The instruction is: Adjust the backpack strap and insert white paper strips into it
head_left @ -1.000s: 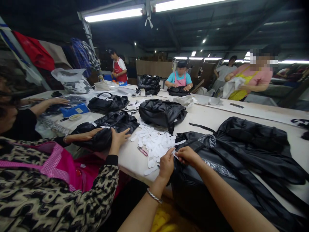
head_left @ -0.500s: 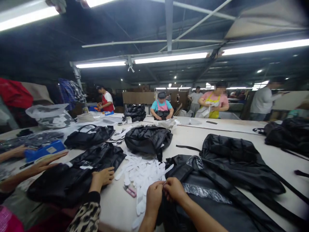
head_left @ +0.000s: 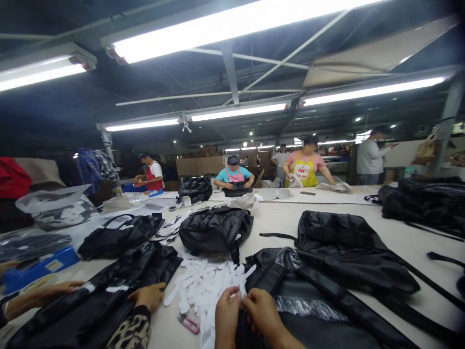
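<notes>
My left hand (head_left: 225, 315) and my right hand (head_left: 262, 312) are pressed together at the bottom edge, fingers pinched over the near edge of a black bag (head_left: 312, 300). What they pinch is too small to make out. A heap of white strips (head_left: 207, 283) lies on the table just left of my left hand. A small pink tool (head_left: 189, 324) rests by the strips.
A neighbour's hand (head_left: 147, 295) in a patterned sleeve rests on another black bag (head_left: 109, 295) to my left. More black bags (head_left: 215, 230) cover the long white table (head_left: 407, 237). A blue box (head_left: 39, 265) lies at far left. Several people work at the far side.
The view has tilted upward, so my hands and the table sit lower in the picture. My hands stay pinched together on the bag. The neighbour's hand stays on the bag.
</notes>
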### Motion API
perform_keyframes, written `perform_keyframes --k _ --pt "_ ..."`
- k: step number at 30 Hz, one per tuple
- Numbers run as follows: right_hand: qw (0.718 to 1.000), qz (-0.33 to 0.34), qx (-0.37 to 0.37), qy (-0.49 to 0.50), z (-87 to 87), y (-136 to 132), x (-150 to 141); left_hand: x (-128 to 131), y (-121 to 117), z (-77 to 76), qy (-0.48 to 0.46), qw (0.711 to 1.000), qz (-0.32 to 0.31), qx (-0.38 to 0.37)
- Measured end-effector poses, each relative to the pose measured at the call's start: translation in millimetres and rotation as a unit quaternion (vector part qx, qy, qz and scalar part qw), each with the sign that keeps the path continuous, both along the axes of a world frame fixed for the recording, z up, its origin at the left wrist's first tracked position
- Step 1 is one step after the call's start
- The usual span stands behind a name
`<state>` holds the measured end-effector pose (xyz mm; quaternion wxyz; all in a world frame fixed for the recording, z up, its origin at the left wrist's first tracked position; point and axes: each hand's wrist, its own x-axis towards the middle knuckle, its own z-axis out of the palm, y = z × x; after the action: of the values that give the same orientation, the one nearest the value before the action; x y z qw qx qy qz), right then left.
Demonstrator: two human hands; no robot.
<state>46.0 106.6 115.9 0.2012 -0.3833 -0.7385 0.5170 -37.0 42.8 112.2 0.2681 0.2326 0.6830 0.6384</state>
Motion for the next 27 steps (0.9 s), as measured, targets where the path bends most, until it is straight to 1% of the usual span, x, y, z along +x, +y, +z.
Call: perform_keyframes --k 4,8,10,14,20,24,27 --pt "0.999 -0.021 0.031 0.017 -1.6 0.7 1.3 1.1 1.3 -1.1 -0.015 0.999 -0.035 0.020" --pt "0.998 -0.029 0.051 0.034 -7.2 2.8 0.3 -4.6 2.0 -4.9 -0.030 0.995 -0.082 0.039" --pt "0.996 -0.031 0.059 0.051 -8.0 2.8 0.2 -8.1 2.2 -6.8 -0.031 0.994 -0.094 0.041" --pt "0.996 -0.034 0.057 0.055 -7.4 1.9 1.9 -11.0 1.1 -7.1 -0.041 0.994 -0.092 0.033" --pt "0.987 -0.043 0.144 0.063 -8.4 2.9 7.6 -5.6 0.0 -5.0 -0.051 0.994 -0.092 0.030" --pt "0.987 -0.039 0.143 0.068 -9.3 3.0 9.4 0.5 0.3 -2.8 -0.043 0.995 -0.081 0.036" --pt "0.988 -0.038 0.132 0.074 -10.6 1.5 9.8 2.8 -0.6 2.0 -0.015 0.997 -0.074 0.036"
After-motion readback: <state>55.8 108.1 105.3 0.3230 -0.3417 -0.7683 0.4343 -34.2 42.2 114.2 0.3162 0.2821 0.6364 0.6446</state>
